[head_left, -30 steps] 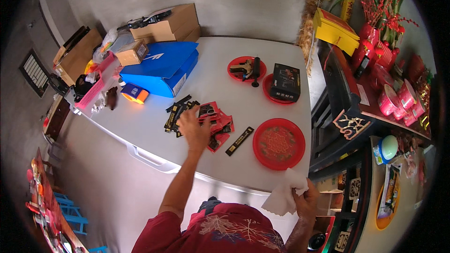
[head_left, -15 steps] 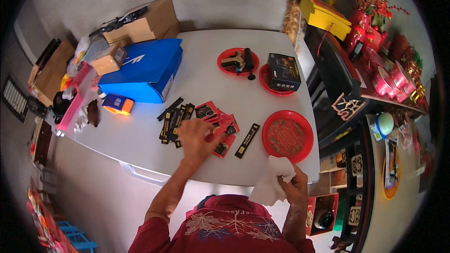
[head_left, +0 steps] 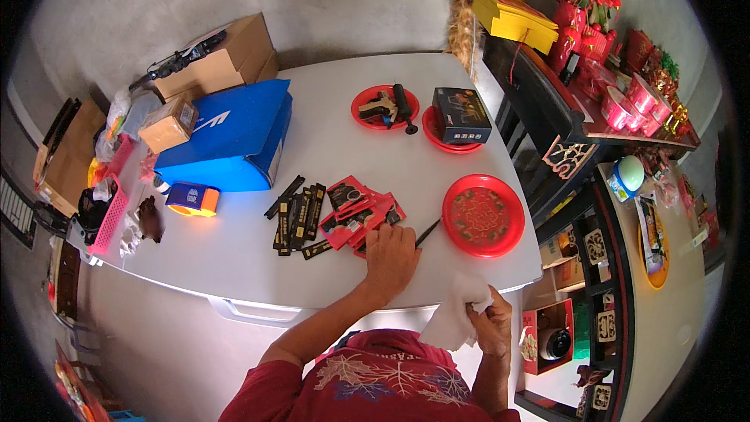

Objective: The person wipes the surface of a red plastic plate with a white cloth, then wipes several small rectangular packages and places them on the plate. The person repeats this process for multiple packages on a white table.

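Note:
My left hand (head_left: 392, 260) is closed over a slim black packet (head_left: 427, 232), whose narrow end sticks out toward the red plate. Its fingertips are beside overlapping red packets (head_left: 353, 215), and the palm hides most of the held packet. Left of these, several black packets (head_left: 293, 221) lie in a loose fan. Near the table's front edge, my right hand (head_left: 494, 323) grips a crumpled white cloth (head_left: 455, 314) that hangs down. A red patterned plate (head_left: 483, 216) stands just beyond it.
Farther back are a red plate (head_left: 360, 118) with a tan-and-black tool and a black box (head_left: 462, 116) on another red dish. A blue box (head_left: 226, 137), tape dispenser (head_left: 192, 198) and pink basket (head_left: 108, 219) occupy the left. A dark shelf (head_left: 598, 297) adjoins the right side.
My left hand has moved right from the black packets to the single one beside the red packets, which now shows edge-on. My right hand still holds the cloth. The view has shifted slightly.

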Action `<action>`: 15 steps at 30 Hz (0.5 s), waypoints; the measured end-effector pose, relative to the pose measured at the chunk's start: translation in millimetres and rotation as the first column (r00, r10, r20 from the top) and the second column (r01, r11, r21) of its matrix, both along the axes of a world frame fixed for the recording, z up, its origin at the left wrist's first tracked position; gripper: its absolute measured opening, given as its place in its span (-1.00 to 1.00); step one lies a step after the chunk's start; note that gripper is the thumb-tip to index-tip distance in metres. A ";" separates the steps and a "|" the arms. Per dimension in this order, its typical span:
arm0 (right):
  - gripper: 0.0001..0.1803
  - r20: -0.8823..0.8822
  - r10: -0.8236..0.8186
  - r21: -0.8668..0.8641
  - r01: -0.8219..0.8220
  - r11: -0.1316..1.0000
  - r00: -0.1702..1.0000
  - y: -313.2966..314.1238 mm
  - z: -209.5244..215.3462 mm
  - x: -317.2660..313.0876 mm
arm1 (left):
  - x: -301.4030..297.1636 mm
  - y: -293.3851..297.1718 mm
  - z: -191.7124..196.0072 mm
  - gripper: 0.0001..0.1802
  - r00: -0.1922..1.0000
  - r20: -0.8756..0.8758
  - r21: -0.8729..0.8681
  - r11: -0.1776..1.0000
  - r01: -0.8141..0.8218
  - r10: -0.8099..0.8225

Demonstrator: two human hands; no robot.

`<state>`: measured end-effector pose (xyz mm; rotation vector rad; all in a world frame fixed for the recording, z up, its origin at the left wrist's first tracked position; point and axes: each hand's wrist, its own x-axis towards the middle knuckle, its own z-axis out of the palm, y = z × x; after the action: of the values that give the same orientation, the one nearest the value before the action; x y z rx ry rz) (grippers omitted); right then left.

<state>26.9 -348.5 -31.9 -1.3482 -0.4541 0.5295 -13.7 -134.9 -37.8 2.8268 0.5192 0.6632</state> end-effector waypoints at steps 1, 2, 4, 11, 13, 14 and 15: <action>-0.66 -0.022 0.003 0.007 -0.003 1.000 1.000 0.7 -0.5 -1.9 | -4.0 -2.3 -0.5 -0.72 1.000 -0.030 -0.057 0.998 -0.007 0.005; -0.66 -0.027 0.013 0.001 -0.013 1.000 1.000 2.4 0.0 -3.5 | -8.0 -4.4 -1.3 -0.74 0.998 -0.060 -0.115 0.993 -0.016 0.009; -0.67 -0.036 0.033 -0.011 -0.034 0.999 0.999 6.5 1.3 -5.4 | -17.7 -7.7 -2.9 -0.76 0.998 -0.057 -0.192 0.981 -0.015 0.004; -0.63 0.189 0.002 -0.179 0.033 0.983 0.982 16.0 -12.4 7.2 | -89.8 13.3 8.3 -0.78 0.998 0.063 -0.332 0.942 0.042 -0.023; -0.61 0.149 -0.017 -0.177 0.044 0.983 0.989 17.5 -8.8 7.3 | -114.6 25.4 11.6 -0.78 0.997 0.071 -0.538 0.843 0.024 0.017; -0.61 0.150 -0.024 -0.176 0.051 0.983 0.988 17.5 -11.8 8.4 | -125.6 32.0 14.3 -0.77 0.997 0.070 -0.630 0.776 0.015 0.038; -0.61 0.153 -0.027 -0.175 0.054 0.983 0.988 17.6 -17.4 10.4 | -136.4 39.8 16.7 -0.78 0.987 0.123 -0.707 0.707 0.012 0.107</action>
<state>37.3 -330.9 -49.3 -1.5742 -0.5098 0.4450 -150.1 -95.1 -21.1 2.0174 0.6495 0.5309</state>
